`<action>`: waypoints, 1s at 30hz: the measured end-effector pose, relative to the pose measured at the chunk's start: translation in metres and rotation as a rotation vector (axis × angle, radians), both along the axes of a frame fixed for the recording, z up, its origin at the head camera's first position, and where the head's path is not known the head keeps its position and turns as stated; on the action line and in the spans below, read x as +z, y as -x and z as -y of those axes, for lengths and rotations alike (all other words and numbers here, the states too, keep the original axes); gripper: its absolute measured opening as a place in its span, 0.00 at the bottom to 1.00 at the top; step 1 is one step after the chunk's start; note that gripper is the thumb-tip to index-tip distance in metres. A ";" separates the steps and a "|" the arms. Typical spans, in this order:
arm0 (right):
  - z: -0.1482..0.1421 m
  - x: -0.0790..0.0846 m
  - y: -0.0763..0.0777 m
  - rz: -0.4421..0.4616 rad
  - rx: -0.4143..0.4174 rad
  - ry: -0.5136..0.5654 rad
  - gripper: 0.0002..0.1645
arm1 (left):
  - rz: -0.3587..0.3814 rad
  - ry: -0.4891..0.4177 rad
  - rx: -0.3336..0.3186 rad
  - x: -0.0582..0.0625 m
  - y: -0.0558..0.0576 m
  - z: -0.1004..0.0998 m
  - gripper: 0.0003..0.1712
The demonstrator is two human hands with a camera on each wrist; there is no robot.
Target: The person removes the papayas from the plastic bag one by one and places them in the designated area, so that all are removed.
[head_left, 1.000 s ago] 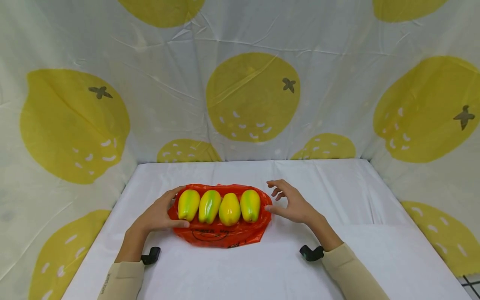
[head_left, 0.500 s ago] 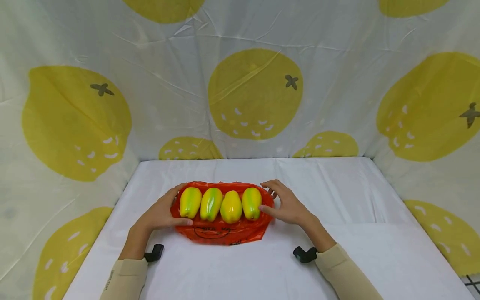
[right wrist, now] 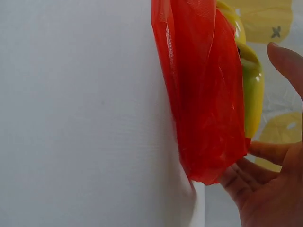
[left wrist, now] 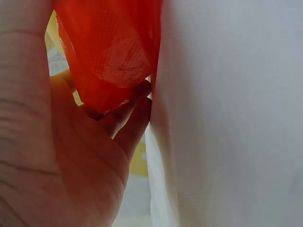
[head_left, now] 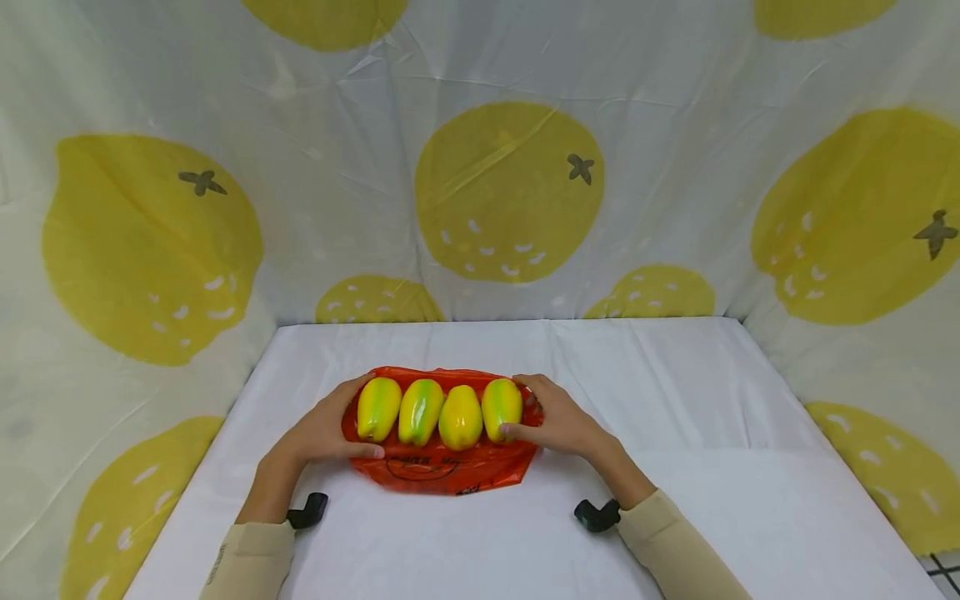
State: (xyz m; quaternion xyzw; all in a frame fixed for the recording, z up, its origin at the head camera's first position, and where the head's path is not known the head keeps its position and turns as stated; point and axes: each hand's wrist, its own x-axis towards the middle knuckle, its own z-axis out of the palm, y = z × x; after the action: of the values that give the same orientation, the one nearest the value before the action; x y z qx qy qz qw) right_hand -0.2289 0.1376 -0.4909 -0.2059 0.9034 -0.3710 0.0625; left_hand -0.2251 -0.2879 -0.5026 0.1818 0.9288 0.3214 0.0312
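Note:
A red plastic bag [head_left: 420, 469] with black print lies on the white table in the head view. Several glossy yellow-green oval fruits [head_left: 461, 417] stand side by side in a row on it. My left hand [head_left: 322, 429] holds the bag's left end, thumb along its front and fingers behind. In the left wrist view those fingers [left wrist: 135, 123] curl under the red plastic. At the right end is my right hand [head_left: 566, 421], its thumb beside the rightmost fruit [head_left: 502, 408]. The right wrist view has its fingers [right wrist: 236, 184] touching the bag's end, with the thumb raised apart.
A white cloth covers the table [head_left: 480, 550]. Behind and at both sides hangs a pale curtain [head_left: 337, 192] printed with large yellow lemons. Black wrist devices [head_left: 597, 516] sit at both cuffs.
My right hand has moved left from beside the bag to its right end, its fingers now at the plastic. The left hand, bag and fruits stay nearly in place.

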 end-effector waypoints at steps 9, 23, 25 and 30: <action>0.014 -0.004 0.002 0.003 -0.027 -0.068 0.67 | 0.005 -0.013 -0.003 -0.004 0.001 0.002 0.75; 0.016 -0.004 0.002 -0.023 0.000 -0.053 0.62 | 0.029 0.009 0.005 0.001 0.000 -0.002 0.75; 0.015 -0.003 0.001 -0.018 -0.002 -0.046 0.61 | 0.032 0.003 0.004 0.002 0.000 -0.001 0.75; 0.011 0.000 -0.001 -0.011 -0.007 -0.019 0.61 | 0.030 -0.007 0.002 0.002 0.000 -0.001 0.75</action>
State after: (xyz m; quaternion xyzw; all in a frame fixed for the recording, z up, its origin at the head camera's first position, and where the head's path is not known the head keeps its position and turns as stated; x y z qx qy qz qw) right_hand -0.2275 0.1264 -0.4911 -0.2043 0.9079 -0.3615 0.0580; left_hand -0.2248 -0.2867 -0.5007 0.1759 0.9273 0.3273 0.0443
